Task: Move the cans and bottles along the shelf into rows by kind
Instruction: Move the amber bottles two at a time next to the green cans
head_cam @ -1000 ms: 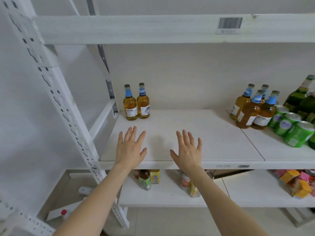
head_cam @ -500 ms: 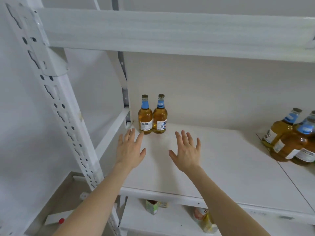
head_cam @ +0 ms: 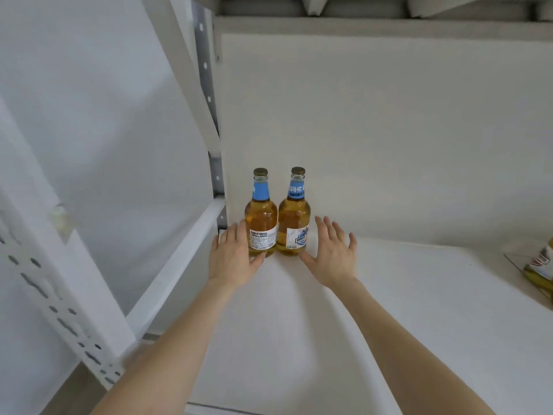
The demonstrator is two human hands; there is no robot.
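Two amber beer bottles with blue neck labels stand upright side by side at the back left corner of the white shelf [head_cam: 389,310]. My left hand [head_cam: 235,257] is spread open just left of the left bottle [head_cam: 261,217], its thumb by the bottle's base. My right hand [head_cam: 332,256] is spread open just right of the right bottle [head_cam: 294,215]. Neither hand holds anything. At the far right edge, part of another amber bottle [head_cam: 541,265] shows.
A perforated white upright post [head_cam: 45,280] runs down the left front. A side rail [head_cam: 185,256] and the grey rear post [head_cam: 209,115] bound the shelf's left end. The back wall stands right behind the bottles; the upper shelf is overhead.
Both hands have reached forward to either side of the two bottles at the back corner. My view has moved closer and left, so the bottle group at the right is nearly out of frame.
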